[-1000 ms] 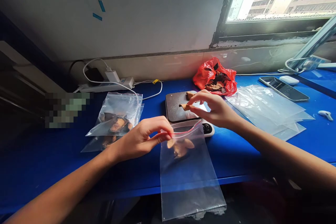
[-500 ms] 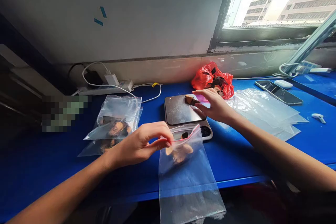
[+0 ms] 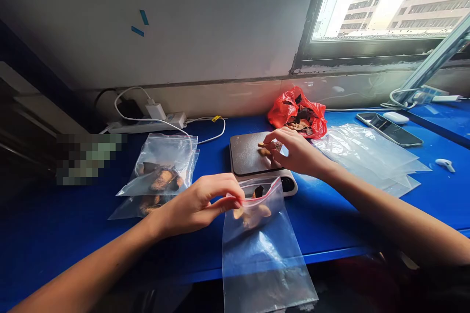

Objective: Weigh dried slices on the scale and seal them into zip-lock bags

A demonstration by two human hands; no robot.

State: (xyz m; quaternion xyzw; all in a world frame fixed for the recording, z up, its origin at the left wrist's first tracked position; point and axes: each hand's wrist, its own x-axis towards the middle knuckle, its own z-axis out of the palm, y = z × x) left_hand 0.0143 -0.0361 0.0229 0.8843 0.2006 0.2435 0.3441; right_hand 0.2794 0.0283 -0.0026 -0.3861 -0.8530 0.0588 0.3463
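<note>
Two hands are seen. The top of one clear bag point(image 3: 262, 259) is pinched by the left hand point(image 3: 211, 203), between thumb and finger. Its mouth is open, and its bottom hangs past the front edge of the table point(image 3: 330, 225). At least three brown bits point(image 3: 251, 216) can be seen in it, and one dark bit point(image 3: 259, 191) shows at its mouth.

One small piece point(image 3: 262, 145) is pinched by the right hand point(image 3: 293, 151), over one scale point(image 3: 246, 151). Whether the piece is lifted cannot be told. One red bag point(image 3: 317, 113), filled with many dry bits, is seen just past the right hand.

Two filled bags point(image 3: 169, 143) are laid beyond the left wrist, one partly over the other. To the right of the right hand, at least three flat bags point(image 3: 367, 151) are spread in a pile. One phone point(image 3: 392, 129), one white case point(image 3: 396, 118) and one earbud point(image 3: 445, 164) are set farther right. One power strip point(image 3: 176, 121) is seen far beyond the left hand.
</note>
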